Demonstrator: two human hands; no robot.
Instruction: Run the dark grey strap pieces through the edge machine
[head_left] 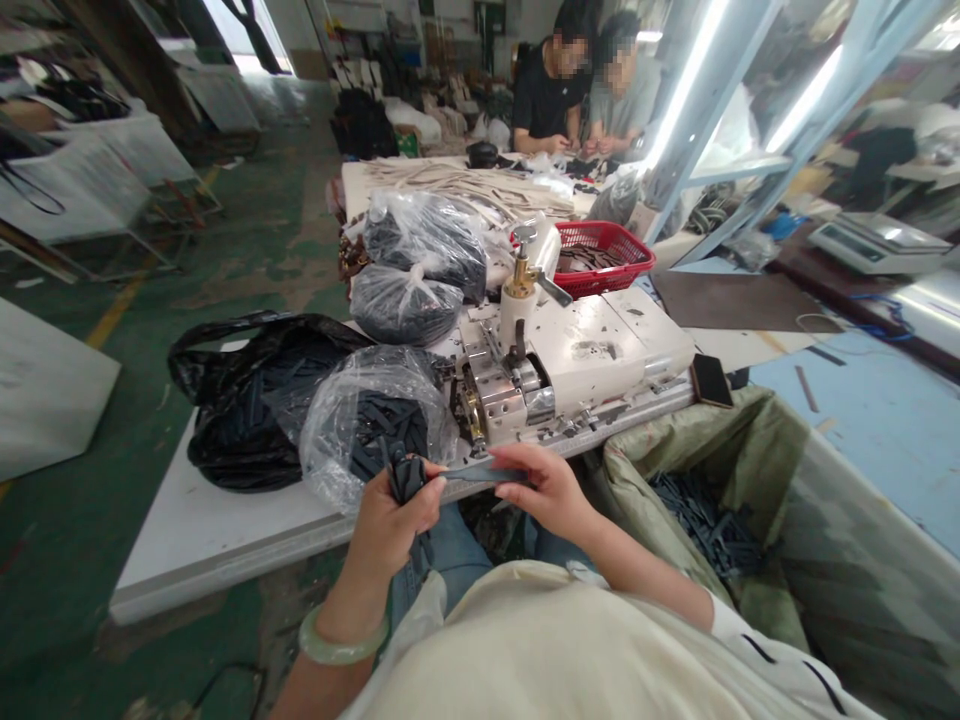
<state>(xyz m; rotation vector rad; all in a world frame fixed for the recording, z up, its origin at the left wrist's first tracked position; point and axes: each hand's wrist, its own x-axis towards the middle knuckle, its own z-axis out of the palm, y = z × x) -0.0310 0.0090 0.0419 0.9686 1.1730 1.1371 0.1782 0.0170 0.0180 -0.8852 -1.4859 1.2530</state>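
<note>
Two hands before the cream machine (592,360): left hand (390,520) grips a dark bundle (407,475), right hand (544,490) pinches a flat strip (480,474).

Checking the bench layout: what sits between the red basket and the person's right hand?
In the head view, the cream machine stands between the red basket and the right hand, which pinches a dark strip.

I wear a loose cream top (540,650) over blue jeans (450,550). 1 smooth, pale green bangle (341,645) rings the wrist behind my left hand (394,515). On my right arm a white sleeve (750,640) with thin dark lines ends near the elbow.
</note>
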